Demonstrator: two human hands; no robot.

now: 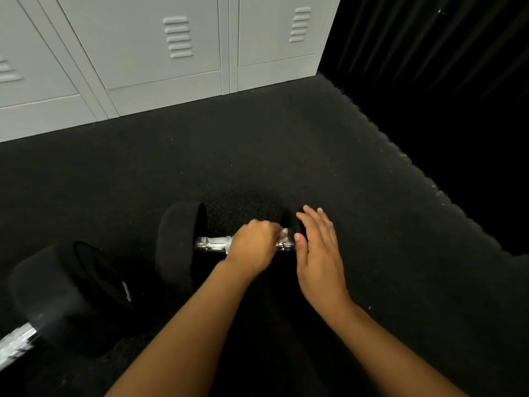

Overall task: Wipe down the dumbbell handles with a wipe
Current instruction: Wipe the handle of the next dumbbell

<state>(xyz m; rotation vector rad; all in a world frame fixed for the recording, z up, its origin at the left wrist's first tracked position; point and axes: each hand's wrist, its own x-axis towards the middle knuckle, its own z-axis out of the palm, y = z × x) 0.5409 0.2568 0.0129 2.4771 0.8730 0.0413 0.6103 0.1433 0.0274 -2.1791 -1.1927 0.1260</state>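
Note:
A black dumbbell lies on the dark floor in front of me, its chrome handle [213, 243] running left to right. My left hand [253, 247] is curled over the middle of the handle, and a bit of white wipe [284, 232] shows at its fingertips. With straight fingers, my right hand [319, 247] rests flat against the dumbbell's right head, which it mostly hides. The left head [177, 242] is in full view. A second dumbbell [57, 296] lies at the lower left, blurred, its chrome handle [15, 343] reaching the frame edge.
Grey metal lockers [160, 53] stand along the far edge of the rubber floor [257, 153]. A black slatted wall [443, 53] closes off the right side. Open floor stretches between the dumbbells and the lockers.

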